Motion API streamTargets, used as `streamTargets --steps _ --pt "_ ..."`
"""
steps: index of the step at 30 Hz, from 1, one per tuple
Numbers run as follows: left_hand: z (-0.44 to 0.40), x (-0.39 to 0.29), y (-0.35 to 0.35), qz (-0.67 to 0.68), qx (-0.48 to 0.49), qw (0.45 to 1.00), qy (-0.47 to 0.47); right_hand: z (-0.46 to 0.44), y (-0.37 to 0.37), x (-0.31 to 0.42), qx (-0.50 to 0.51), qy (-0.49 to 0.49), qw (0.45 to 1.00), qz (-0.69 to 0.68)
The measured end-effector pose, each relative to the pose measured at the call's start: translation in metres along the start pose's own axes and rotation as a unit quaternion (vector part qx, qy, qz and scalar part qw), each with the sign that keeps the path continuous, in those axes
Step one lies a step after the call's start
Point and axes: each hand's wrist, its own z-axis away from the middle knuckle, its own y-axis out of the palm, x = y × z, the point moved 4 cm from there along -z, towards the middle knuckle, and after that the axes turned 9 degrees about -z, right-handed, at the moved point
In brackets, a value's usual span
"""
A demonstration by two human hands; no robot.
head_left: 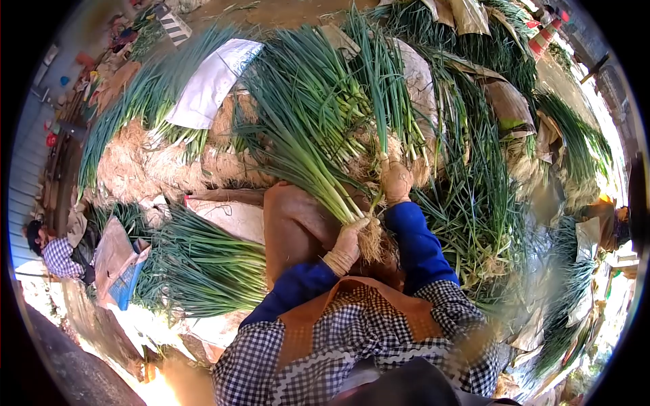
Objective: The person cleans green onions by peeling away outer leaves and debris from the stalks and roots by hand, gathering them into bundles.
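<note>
My left hand [344, 249] is closed around the white lower ends of a bunch of green onions [318, 179]. Their long leaves fan up and to the left, and the tangled roots [370, 242] hang just right of my fist. Farther forward, my right hand [396, 181] is closed at the root end of upright green onions [380, 101], its fingertips partly hidden among stalks and roots. A thin yellowish stalk [376, 197] shows between the two hands. A heap of loose green onions [305, 88] lies directly ahead of them.
Bundled green onions with matted roots [145, 159] line the left, with a white sack [213, 84] over them. Trimmed green leaves [474, 196] are piled on the right. More onions [210, 260] lie at lower left. A person in a checked shirt [62, 257] sits far left.
</note>
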Motion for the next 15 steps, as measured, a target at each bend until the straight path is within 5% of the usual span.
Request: streamTargets --steps 2,3,4,5,9,11,13,15 --pt "-0.002 0.001 0.000 0.017 0.008 1.000 -0.005 0.003 -0.001 -0.020 -0.063 -0.040 0.997 -0.015" --pt "-0.002 -0.001 0.000 0.009 0.028 0.999 -0.013 -0.003 -0.001 -0.042 -0.022 0.014 0.957 -0.289" --pt "-0.001 -0.001 0.001 0.000 0.046 0.999 -0.022 -0.006 0.007 -0.059 0.020 0.069 0.839 -0.540" --pt "0.000 -0.002 0.001 0.001 0.045 0.999 -0.023 -0.007 0.005 -0.054 0.018 0.030 0.802 -0.596" --pt "0.004 -0.011 0.009 0.003 0.087 0.994 -0.064 0.007 -0.021 0.027 0.163 -0.057 0.788 -0.591" --pt "0.001 -0.014 0.006 0.010 0.115 0.991 -0.065 0.025 -0.029 0.047 0.187 -0.110 0.846 -0.488" --pt "-0.008 -0.024 0.006 0.074 0.197 0.977 0.025 0.042 -0.026 0.042 0.218 -0.121 0.837 -0.487" --pt "-0.001 -0.039 0.011 0.096 0.192 0.976 0.039 0.076 -0.015 0.027 0.393 0.007 0.712 -0.582"
